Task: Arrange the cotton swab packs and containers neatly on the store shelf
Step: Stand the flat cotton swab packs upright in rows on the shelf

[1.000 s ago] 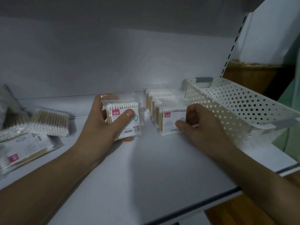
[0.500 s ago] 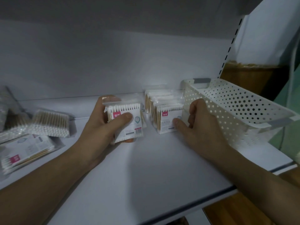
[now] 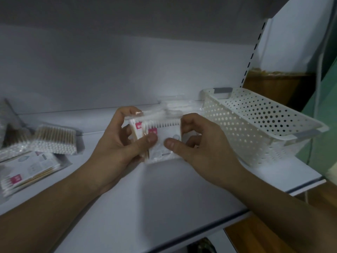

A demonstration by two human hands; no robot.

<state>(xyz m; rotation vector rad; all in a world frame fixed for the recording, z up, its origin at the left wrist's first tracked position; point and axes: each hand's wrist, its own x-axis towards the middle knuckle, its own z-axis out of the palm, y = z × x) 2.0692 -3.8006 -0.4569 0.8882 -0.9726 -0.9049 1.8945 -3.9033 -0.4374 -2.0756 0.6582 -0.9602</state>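
While both hands press a front swab pack (image 3: 162, 141) up against the row of packs (image 3: 173, 110) standing by the back wall, the step looks like squaring the row w/ one more pack added. Left hand (image 3: 120, 143) has thumb on the pack face, fingers (image 3: 127, 111) curled behind; right hand (image 3: 198, 143) pinches the other edge, thumb in front. Next move prob calls for sliding the pack flush, upright, then letting go w/o tipping it. Loose packs (image 3: 54, 137) lie flat at left, not yet sorted. White perforated basket (image 3: 255, 128) sits just right of the row. Shelf (image 3: 164, 198) is white, dim-lit; wood panelling beyond at right.
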